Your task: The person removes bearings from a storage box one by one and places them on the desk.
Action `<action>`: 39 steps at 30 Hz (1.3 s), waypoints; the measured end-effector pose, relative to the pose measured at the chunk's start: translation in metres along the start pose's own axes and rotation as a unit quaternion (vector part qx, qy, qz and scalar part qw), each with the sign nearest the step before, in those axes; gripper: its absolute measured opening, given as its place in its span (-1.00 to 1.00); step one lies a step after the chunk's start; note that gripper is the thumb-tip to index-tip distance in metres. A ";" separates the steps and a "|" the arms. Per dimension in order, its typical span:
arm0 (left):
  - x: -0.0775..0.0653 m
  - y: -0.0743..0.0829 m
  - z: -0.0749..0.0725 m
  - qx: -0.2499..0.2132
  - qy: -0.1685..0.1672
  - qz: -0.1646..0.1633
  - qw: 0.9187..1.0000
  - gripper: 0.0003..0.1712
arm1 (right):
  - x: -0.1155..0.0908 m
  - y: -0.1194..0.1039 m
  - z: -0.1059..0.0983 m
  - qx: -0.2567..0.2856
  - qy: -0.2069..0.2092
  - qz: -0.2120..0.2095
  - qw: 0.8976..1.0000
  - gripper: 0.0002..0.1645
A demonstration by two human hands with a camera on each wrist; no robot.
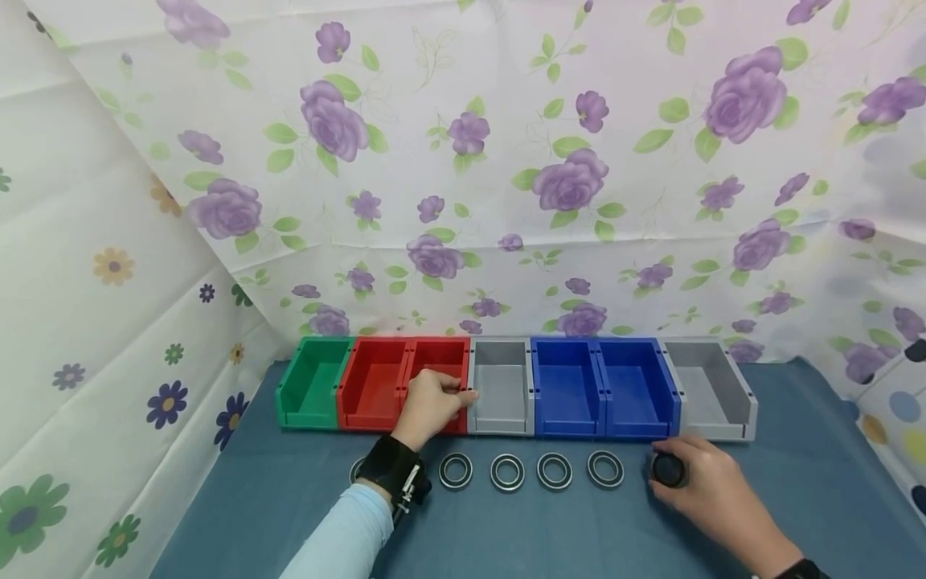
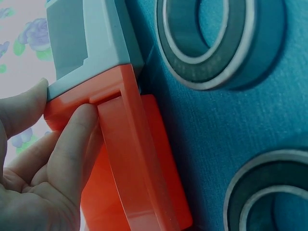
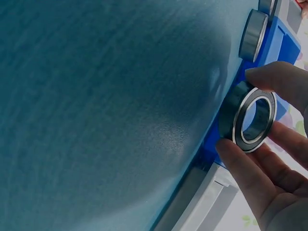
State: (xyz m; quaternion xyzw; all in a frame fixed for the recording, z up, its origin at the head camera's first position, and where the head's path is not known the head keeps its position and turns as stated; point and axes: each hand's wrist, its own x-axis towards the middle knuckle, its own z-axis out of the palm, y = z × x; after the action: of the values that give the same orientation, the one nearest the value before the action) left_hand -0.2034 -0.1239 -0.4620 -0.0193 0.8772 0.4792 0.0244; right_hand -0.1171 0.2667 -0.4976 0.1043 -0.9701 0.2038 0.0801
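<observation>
My left hand [image 1: 432,406] is at the right-hand red bin [image 1: 443,351], its thumb and fingers pinching the side wall beside the middle grey bin [image 1: 501,428]. In the left wrist view the thumb [image 2: 29,108] lies on one side of that wall and the fingers [image 2: 77,139] on the other. My right hand [image 1: 705,486] holds a ball bearing [image 3: 232,111] by its rim, between thumb and fingers, in front of the right blue bin [image 1: 640,426]. Several more bearings [image 1: 507,473] lie in a row before the bins; the left wrist partly covers one.
The joined bins run in a row along the back of the blue-covered table [image 1: 550,539]. A green bin [image 1: 314,420] stands at the left end, another grey bin [image 1: 716,432] at the right end. Flowered cloth [image 1: 499,201] hangs behind them.
</observation>
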 end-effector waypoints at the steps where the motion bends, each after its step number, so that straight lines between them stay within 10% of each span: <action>1: 0.000 0.000 0.000 0.001 0.000 -0.001 1.000 -0.45 | 0.000 0.000 0.000 -0.003 -0.006 0.004 1.000 -0.36; 39: -0.001 -0.001 0.006 0.010 -0.001 0.000 1.000 -0.46 | 0.001 0.006 0.009 -0.022 -0.040 0.031 0.998 -0.32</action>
State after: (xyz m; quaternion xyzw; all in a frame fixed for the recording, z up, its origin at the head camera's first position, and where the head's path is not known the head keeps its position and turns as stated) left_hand -0.2018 -0.1193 -0.4661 -0.0185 0.8817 0.4708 0.0250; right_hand -0.1205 0.2683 -0.5081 0.0805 -0.9795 0.1808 0.0373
